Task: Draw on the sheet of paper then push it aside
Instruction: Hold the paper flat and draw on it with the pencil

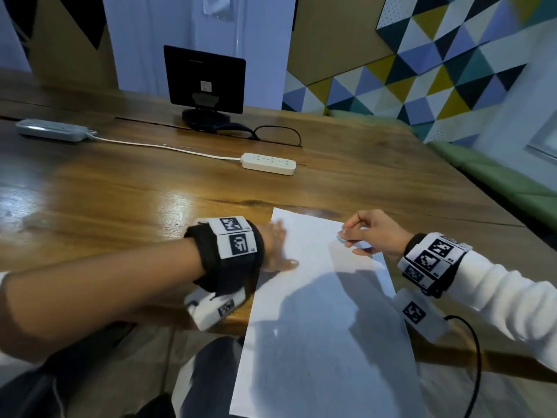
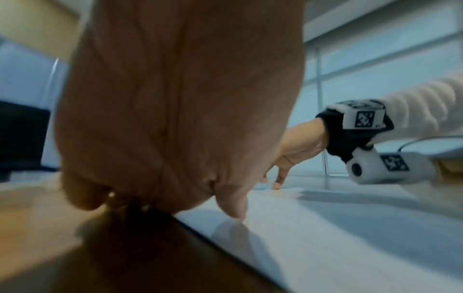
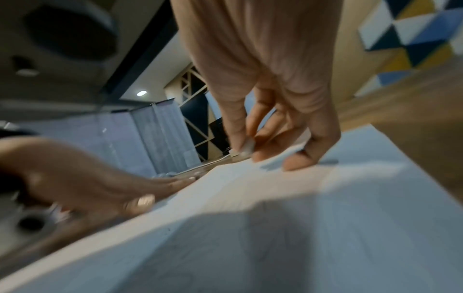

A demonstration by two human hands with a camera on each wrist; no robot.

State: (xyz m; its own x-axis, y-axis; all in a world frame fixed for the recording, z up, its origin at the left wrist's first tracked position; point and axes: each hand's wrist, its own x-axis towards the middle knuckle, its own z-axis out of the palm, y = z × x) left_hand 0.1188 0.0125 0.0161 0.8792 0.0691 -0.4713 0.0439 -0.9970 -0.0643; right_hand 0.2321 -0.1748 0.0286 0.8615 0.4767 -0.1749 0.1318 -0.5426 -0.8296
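Note:
A white sheet of paper [image 1: 316, 312] lies on the wooden table [image 1: 135, 191], its near half overhanging the front edge above my lap. Faint pencil lines show on the sheet of paper [image 3: 275, 237] in the right wrist view. My left hand [image 1: 278, 245] lies flat with straight fingers on the sheet's left edge, thumb on the paper [image 2: 350, 237]. My right hand [image 1: 361, 233] hovers at the sheet's far right part with bent fingers, and its fingertips [image 3: 298, 164] touch the paper. I see no pen or pencil in either hand.
A white power strip [image 1: 268, 163] with its cord lies beyond the paper, and a second strip [image 1: 51, 130] sits far left. A small black monitor [image 1: 205, 79] and a pair of glasses [image 1: 271, 135] stand at the back. A green bench [image 1: 497, 176] runs along the right.

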